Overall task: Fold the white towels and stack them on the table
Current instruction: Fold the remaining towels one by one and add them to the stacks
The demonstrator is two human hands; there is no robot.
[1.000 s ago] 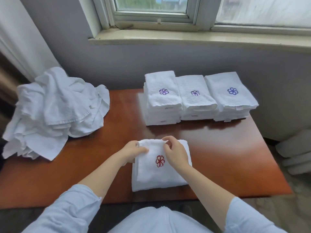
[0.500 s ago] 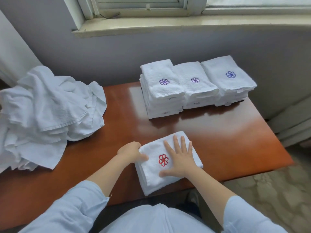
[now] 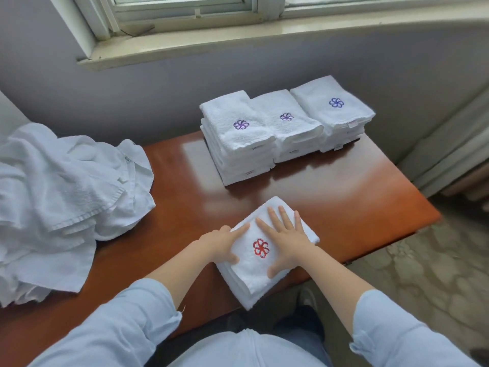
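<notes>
A folded white towel (image 3: pixel 255 278) with a red flower mark lies near the front edge of the brown table (image 3: pixel 352 207), one corner hanging over that edge. My right hand (image 3: pixel 287 241) lies flat on its top with fingers spread. At the towel's left edge my left hand (image 3: pixel 222 241) rests with forefinger and thumb stretched over the cloth; its other fingers are hidden. Three stacks of folded towels with purple marks stand side by side at the back: left (image 3: pixel 238 136), middle (image 3: pixel 289 128), right (image 3: pixel 334 109). A heap of unfolded white towels (image 3: pixel 60 197) covers the table's left end.
A grey wall and a window sill (image 3: pixel 238 35) run behind the table. Bare wood shows between the heap and the stacks. A tiled floor (image 3: pixel 436 274) lies to the right. My own lap is below the table's front edge.
My right hand went from pinching the towel's top edge to lying flat on it. My left hand loosened its hold on the left edge and laid its forefinger on top. The camera turned.
</notes>
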